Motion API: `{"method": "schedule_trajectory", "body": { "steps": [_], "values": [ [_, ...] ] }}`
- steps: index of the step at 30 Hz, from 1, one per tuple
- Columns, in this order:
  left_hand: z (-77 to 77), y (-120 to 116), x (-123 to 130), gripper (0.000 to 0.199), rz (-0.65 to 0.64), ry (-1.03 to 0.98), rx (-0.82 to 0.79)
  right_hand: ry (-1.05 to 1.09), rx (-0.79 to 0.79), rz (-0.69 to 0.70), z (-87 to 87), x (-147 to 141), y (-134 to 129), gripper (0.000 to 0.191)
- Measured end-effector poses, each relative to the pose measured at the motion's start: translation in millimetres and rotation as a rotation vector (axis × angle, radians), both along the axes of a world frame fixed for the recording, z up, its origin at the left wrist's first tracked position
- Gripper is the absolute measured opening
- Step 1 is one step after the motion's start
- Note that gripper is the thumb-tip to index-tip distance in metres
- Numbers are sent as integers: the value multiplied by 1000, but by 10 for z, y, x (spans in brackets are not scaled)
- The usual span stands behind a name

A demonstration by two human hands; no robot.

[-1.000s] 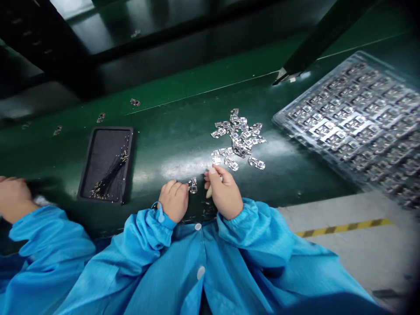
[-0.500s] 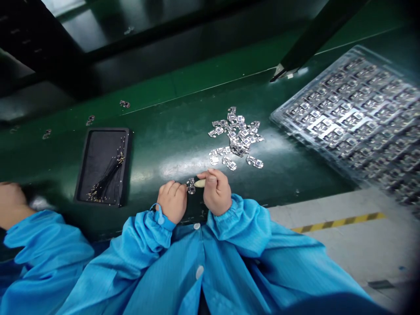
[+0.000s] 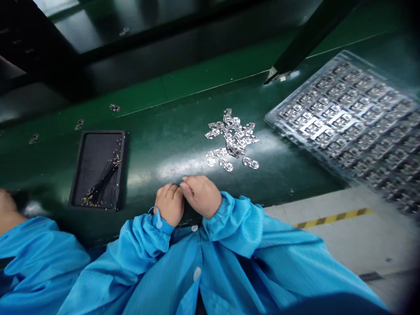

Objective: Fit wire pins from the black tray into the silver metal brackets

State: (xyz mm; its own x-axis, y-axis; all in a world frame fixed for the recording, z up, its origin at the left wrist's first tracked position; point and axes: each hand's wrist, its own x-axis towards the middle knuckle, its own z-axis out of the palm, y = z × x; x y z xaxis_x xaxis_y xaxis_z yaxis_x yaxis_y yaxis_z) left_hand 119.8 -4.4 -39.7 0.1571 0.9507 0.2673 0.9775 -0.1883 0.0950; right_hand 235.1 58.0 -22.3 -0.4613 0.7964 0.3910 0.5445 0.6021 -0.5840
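My left hand (image 3: 169, 203) is closed at the bench's near edge, with a blue wrist strap at its cuff. The small metal-and-circuit part it gripped a moment before is hidden now behind the fingers. Pressed against it from the right is my right hand (image 3: 202, 196), fingers curled and thumb toward the left fingertips. What the right fingers hold cannot be seen. Beyond the hands, a loose pile of small silvery circuit parts (image 3: 234, 140) lies on the green bench (image 3: 157, 144).
On the left a black tray (image 3: 75, 175) holds a bundle of thin black wires (image 3: 103, 181) with gold-coloured ends. A clear plastic tray (image 3: 274, 118) of similar parts fills the right side. A co-worker's hand (image 3: 8, 209) shows at far left. A dark post (image 3: 295, 52) stands behind.
My right hand has moved left against my left hand. The small part and the pale, pointed thing at my right fingers have gone out of sight. The camera view has shifted slightly.
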Motion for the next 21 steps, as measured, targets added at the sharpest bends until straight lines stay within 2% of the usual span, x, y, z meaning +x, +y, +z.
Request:
{"method": "schedule_trajectory", "body": {
  "steps": [2,4,7,9,10,12,14,16,19,21],
  "values": [
    [-12,-22,-7,19,-9,17,-14,-48,-2,81,15,-55,30,31],
    [10,14,-36,19,-49,46,-40,-38,-88,78,16,-63,73,31],
    [158,273,-165,21,-203,68,-163,92,-320,-130,30,49,151,33],
    [330,568,-304,21,-217,64,-230,227,-438,-324,52,180,194,33],
    [420,724,-376,21,-111,55,-197,279,-475,-402,65,249,213,34],
    [567,981,-496,27,245,-35,19,315,-530,-488,90,369,260,34],
    [634,1088,-571,39,478,-124,124,280,-536,-516,117,449,349,33],
    [628,1020,-634,45,541,-148,54,178,-482,-459,151,489,504,31],
    [590,728,-826,42,563,-82,-77,-89,-325,-271,198,495,839,28],
    [594,529,-1038,42,688,-27,-82,-293,-241,-199,200,472,1070,32]
  ]
}}
